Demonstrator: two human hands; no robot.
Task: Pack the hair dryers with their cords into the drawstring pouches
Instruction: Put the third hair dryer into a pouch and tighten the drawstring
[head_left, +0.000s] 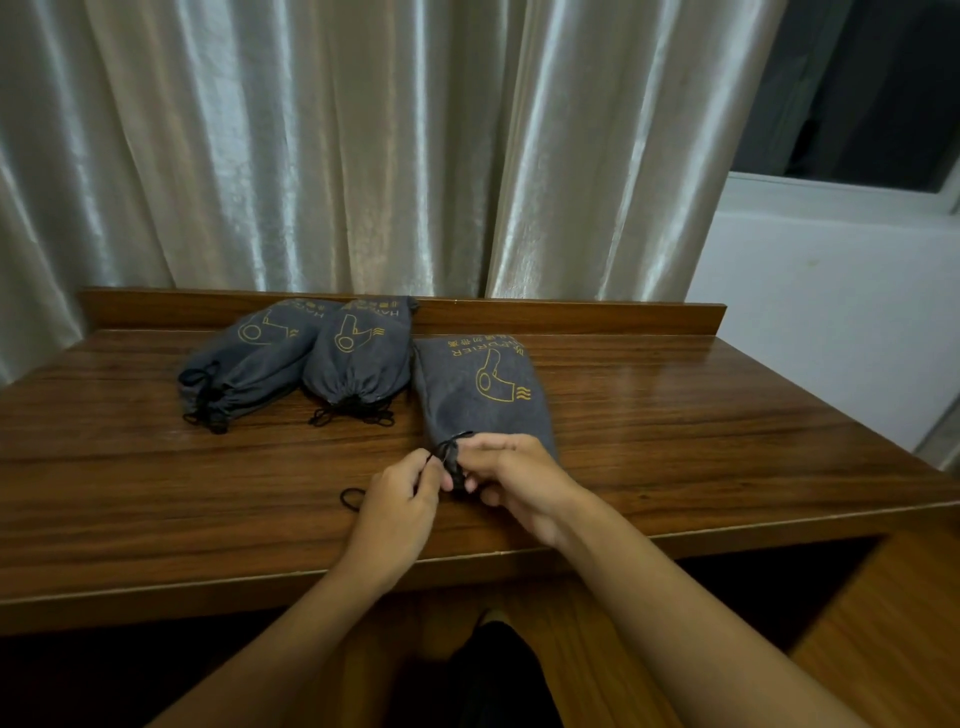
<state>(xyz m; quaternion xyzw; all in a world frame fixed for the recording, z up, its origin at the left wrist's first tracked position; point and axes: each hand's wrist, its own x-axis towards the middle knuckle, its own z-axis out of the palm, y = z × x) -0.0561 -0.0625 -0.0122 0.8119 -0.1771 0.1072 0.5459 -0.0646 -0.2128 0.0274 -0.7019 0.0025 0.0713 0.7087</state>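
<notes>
Here, left hand and right hand both pinching the soft grey pouch's thin black drawstring

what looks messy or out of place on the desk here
Nothing stands out. Three grey pouches lie on the desk, two cinched; both hands pinch the nearest pouch's drawstring.

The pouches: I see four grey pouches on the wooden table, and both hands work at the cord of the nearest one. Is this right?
Not quite: the head view shows three grey pouches, not four. Two lie at the back of the wooden table; the nearest pouch has its cord pinched by the left hand and the right hand.
</notes>
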